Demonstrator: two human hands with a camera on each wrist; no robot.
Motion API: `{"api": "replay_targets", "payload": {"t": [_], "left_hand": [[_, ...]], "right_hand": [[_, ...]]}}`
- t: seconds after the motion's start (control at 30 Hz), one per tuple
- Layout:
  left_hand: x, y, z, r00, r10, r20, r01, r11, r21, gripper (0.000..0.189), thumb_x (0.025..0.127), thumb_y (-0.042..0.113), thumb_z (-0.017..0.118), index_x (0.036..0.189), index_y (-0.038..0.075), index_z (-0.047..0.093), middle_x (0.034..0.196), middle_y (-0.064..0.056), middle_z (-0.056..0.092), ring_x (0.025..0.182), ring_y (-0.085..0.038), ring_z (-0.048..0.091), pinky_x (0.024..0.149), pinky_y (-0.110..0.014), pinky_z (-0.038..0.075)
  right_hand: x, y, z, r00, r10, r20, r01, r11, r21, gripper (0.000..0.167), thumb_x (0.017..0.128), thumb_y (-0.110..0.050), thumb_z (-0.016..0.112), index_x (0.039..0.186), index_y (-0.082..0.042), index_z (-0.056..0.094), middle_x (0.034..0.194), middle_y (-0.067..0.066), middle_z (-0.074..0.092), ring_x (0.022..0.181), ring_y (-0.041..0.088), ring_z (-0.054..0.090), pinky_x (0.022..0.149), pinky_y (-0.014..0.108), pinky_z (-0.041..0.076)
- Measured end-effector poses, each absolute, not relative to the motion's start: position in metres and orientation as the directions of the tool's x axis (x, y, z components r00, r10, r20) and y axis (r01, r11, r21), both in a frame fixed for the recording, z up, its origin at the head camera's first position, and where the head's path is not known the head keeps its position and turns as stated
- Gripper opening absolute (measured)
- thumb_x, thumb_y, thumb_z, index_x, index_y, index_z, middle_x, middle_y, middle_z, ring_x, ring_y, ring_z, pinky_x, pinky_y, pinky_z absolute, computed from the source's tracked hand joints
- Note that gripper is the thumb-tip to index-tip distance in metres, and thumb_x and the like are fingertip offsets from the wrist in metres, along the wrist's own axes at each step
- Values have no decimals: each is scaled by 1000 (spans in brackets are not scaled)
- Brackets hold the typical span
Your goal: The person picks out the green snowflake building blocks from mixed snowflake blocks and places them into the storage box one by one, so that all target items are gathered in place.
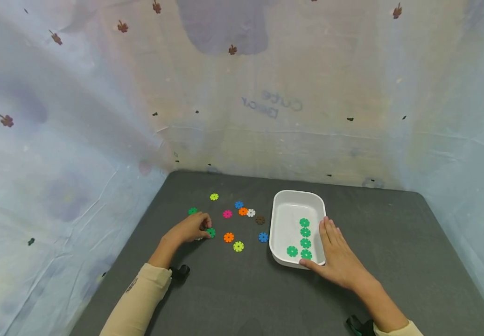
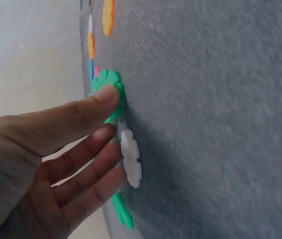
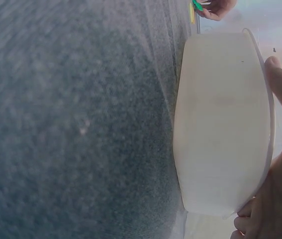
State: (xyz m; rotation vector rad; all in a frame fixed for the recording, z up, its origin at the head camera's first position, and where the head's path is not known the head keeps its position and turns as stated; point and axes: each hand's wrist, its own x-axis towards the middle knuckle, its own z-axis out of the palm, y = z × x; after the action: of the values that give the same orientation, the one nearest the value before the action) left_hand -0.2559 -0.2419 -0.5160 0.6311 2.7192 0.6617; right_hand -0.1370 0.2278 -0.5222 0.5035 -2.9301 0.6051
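My left hand point(image 1: 191, 227) pinches a green flower-shaped disc point(image 2: 103, 87) between thumb and fingers, low over the table. Just beneath those fingers is a white disc point(image 2: 131, 160), mostly hidden in the head view. Another green disc point(image 1: 192, 211) lies beyond the hand. My right hand point(image 1: 337, 256) rests along the right rim of a white plastic tub point(image 1: 277, 219), its fingers straight and its thumb at the near corner. Inside the tub lie several green discs point(image 1: 305, 232), mostly in a column along the right side.
Between the left hand and the tub are scattered discs: orange point(image 1: 228, 237), yellow-green point(image 1: 238, 246), blue point(image 1: 263, 237), pink point(image 1: 227, 213) and brown point(image 1: 260, 220) among them. The dark grey table point(image 1: 233, 289) meets a hanging patterned sheet point(image 1: 267, 144) behind and at the sides.
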Motion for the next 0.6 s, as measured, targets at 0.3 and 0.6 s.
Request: {"api": "replay_targets", "payload": {"t": [0.3, 0.6], "left_hand": [[-265, -226, -513, -825, 553, -121, 379, 699, 606, 10, 103, 11, 75, 104, 15, 66, 95, 5, 67, 85, -12, 63, 74, -32, 54], [-269, -182, -491, -793, 602, -91, 402, 631, 664, 10, 102, 15, 77, 109, 19, 71, 103, 7, 71, 95, -11, 68, 82, -32, 59]], "right_hand": [[-136, 228, -524, -938, -303, 170, -345, 864, -365, 129, 89, -73, 74, 167, 9, 13, 175, 32, 12, 162, 48, 14, 130, 61, 18], [-138, 229, -524, -943, -297, 150, -332, 870, -365, 129, 88, -74, 74, 166, 11, 16, 176, 30, 10, 162, 48, 13, 130, 62, 19]]}}
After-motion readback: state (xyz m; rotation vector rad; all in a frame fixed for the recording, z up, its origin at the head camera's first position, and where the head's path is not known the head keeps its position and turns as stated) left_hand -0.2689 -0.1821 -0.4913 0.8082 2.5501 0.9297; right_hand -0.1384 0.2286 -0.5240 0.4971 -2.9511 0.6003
